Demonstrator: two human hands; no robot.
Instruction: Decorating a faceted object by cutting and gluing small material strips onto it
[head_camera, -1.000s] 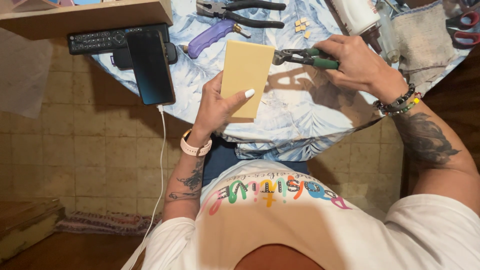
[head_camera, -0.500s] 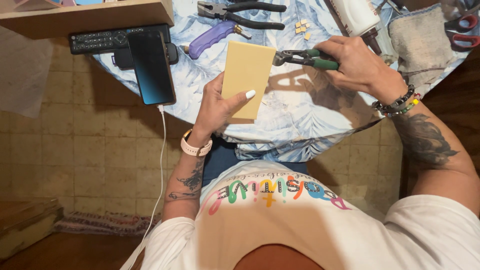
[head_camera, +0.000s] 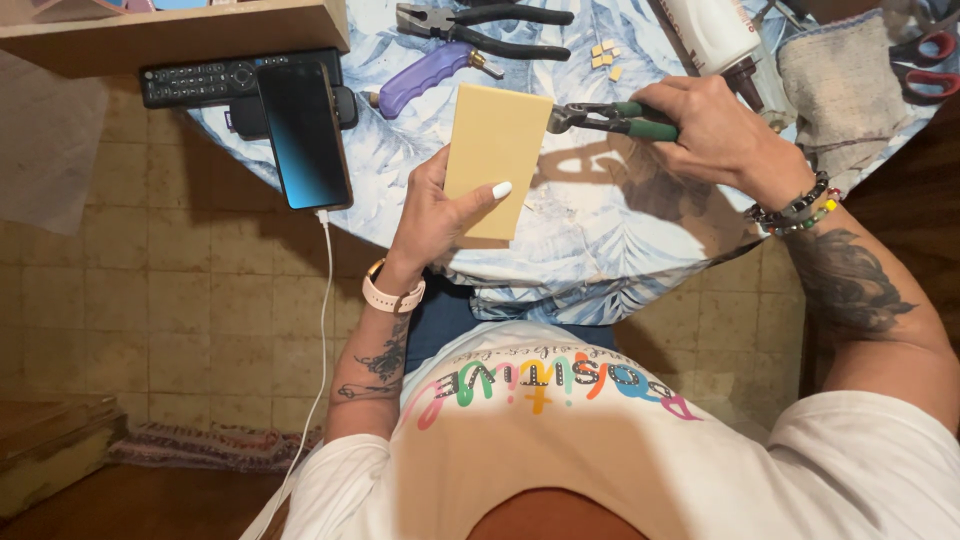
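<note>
Over the table, pliers (head_camera: 610, 116) at tile (head_camera: 495, 158)

flat rectangular mustard-yellow tile (head_camera: 493, 150) is being held upright-ish above the table edge, long side vertical; green-handled metal nippers (head_camera: 610, 118) are lying horizontal, nose biting the tile's upper right edge.

A smartphone (head_camera: 304, 135) lies at the table's (head_camera: 620, 250) left edge, half overhanging it, with a white cable (head_camera: 322, 330) hanging from its near end. Behind it a black remote control (head_camera: 200, 80) lies along the edge. Toward the far edge rest a purple-handled tool (head_camera: 425, 78) and black-handled pliers (head_camera: 480, 25), with small yellow chips (head_camera: 604, 55) just beside them. A white bottle (head_camera: 712, 30) and grey cloth (head_camera: 840, 80) sit near the right edge.
</note>
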